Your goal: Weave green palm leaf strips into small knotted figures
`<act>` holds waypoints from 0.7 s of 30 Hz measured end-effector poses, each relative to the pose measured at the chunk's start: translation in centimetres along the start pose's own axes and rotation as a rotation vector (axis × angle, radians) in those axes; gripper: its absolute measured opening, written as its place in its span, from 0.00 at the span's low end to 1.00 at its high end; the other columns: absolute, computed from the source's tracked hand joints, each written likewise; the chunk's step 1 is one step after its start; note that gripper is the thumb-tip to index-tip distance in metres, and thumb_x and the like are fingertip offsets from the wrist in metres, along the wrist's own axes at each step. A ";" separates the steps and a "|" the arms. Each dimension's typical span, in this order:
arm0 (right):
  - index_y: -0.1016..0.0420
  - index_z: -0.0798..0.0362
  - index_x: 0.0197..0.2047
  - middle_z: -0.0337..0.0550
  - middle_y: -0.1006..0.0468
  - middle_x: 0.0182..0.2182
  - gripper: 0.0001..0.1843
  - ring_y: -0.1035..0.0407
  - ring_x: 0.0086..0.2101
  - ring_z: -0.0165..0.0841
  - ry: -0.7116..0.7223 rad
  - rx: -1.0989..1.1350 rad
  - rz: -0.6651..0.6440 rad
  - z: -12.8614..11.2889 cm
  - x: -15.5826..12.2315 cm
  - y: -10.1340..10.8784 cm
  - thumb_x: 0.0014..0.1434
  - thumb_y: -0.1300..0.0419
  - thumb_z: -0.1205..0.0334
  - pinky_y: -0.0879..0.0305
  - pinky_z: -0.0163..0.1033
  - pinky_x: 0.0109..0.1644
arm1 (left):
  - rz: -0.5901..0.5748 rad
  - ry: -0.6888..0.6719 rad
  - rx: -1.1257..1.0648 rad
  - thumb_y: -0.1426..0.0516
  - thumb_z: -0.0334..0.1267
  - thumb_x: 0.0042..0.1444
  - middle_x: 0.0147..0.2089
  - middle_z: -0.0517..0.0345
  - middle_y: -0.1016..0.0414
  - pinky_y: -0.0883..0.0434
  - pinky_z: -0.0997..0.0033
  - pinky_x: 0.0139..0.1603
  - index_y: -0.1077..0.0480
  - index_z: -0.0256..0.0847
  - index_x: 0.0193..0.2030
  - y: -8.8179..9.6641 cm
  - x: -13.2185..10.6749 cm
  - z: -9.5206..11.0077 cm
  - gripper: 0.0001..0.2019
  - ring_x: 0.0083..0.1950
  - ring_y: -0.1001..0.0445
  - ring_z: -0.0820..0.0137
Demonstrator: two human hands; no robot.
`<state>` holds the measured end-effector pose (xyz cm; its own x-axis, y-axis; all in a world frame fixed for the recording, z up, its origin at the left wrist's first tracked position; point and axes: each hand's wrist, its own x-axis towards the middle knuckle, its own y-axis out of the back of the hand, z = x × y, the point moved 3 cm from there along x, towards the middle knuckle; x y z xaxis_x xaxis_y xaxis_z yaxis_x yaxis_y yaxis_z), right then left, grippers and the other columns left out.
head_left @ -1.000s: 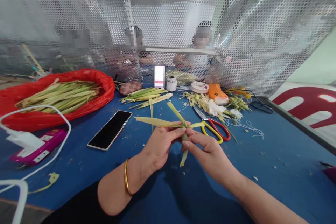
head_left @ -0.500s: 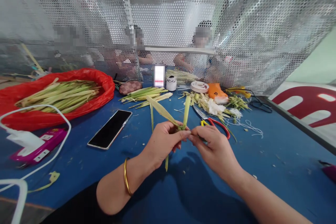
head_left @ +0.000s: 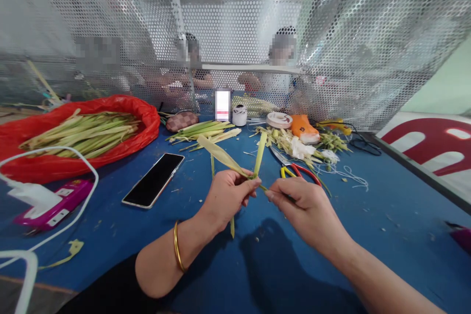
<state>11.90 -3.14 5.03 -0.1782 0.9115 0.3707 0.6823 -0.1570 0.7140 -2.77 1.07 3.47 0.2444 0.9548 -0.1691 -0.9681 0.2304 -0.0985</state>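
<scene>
Green-yellow leaf strips (head_left: 224,155) cross at a small knot-like point between the fingertips of my left hand (head_left: 230,194), which is closed on them. One strip stands up from that point, another slants up to the left, and a narrow end hangs below the hand. My right hand (head_left: 303,206) pinches a thin end that runs out to the right from the crossing. A short stretch of it shows between my two hands. Behind the right hand lie scissors (head_left: 297,169) with red and yellow handles, partly hidden by it.
A red bag (head_left: 149,127) full of long leaves is at the left, near a purple power strip (head_left: 75,206) and a dark phone (head_left: 153,180). Leaves, tape (head_left: 278,119), an orange packet (head_left: 304,127) and scraps line the back, below a perforated metal screen (head_left: 239,14). People sit beyond it.
My right hand has moved slightly away to the right from my left hand, and a thin strip end now shows stretched between them. The left hand keeps its hold.
</scene>
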 end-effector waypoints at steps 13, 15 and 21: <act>0.35 0.52 0.22 0.36 0.31 0.20 0.17 0.38 0.24 0.29 -0.157 0.075 -0.049 1.1 0.3 -0.5 0.62 0.47 0.58 0.45 0.33 0.28 | -0.189 0.079 -0.121 0.37 0.45 0.51 0.26 0.59 0.27 0.39 0.81 0.17 0.26 0.33 0.35 0.7 0.5 -0.1 0.14 0.20 0.34 0.79; 0.34 0.51 0.23 0.37 0.29 0.21 0.17 0.35 0.25 0.30 -0.163 0.078 -0.057 1.2 0.5 -0.4 0.63 0.48 0.57 0.43 0.34 0.30 | -0.238 0.104 -0.167 0.42 0.46 0.56 0.28 0.56 0.26 0.36 0.80 0.19 0.24 0.33 0.36 0.8 0.5 0.3 0.15 0.22 0.32 0.78; 0.27 0.51 0.30 0.38 0.26 0.22 0.15 0.34 0.24 0.31 -0.182 0.074 -0.012 0.9 0.5 -0.7 0.62 0.45 0.50 0.42 0.35 0.29 | -0.192 0.098 -0.126 0.37 0.43 0.51 0.27 0.58 0.26 0.37 0.80 0.18 0.24 0.34 0.34 0.6 0.3 0.2 0.12 0.21 0.33 0.78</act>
<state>11.96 -2.28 4.17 -0.0602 0.9679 0.2442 0.7323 -0.1234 0.6697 -3.28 1.49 3.59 0.4331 0.8716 -0.2296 -0.8906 0.3746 -0.2580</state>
